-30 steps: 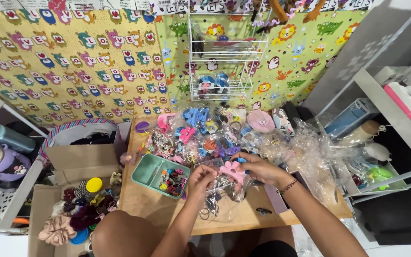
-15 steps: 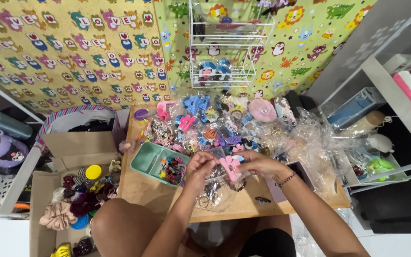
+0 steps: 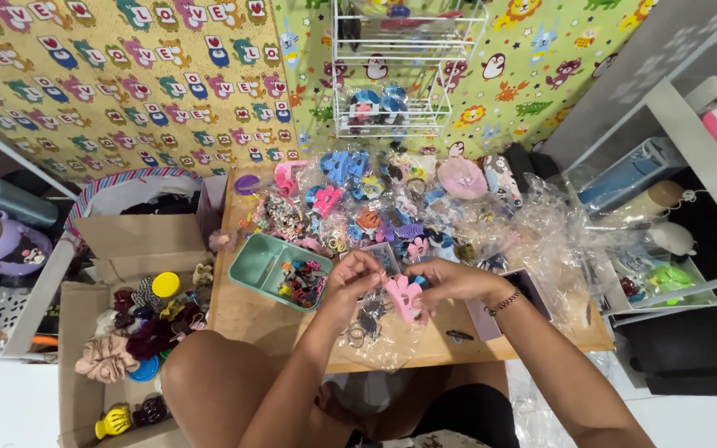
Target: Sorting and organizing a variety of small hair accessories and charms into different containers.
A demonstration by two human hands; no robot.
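My right hand (image 3: pixel 451 280) grips a pink hair claw clip (image 3: pixel 406 295) over the front of a small wooden table (image 3: pixel 251 311). My left hand (image 3: pixel 348 280) is pinched at the clip's left side, fingers closed on it or on a small piece beside it. Under both hands lies a clear plastic bag (image 3: pixel 371 332) with small dark clips and rings. Just left of my left hand is a teal compartment tray (image 3: pixel 260 259) holding small colourful clips.
Several colourful hair clips in clear bags (image 3: pixel 375 207) cover the table's back half. A white wire rack (image 3: pixel 392 75) stands behind. A cardboard box (image 3: pixel 139 332) of scrunchies sits at the left. A white shelf (image 3: pixel 665 166) lies at the right. My bare knee (image 3: pixel 209 373) is below.
Both hands stayed together over the bag with the pink clip, shifting only slightly. The view has tilted a little, so the table sits lower in the frame.
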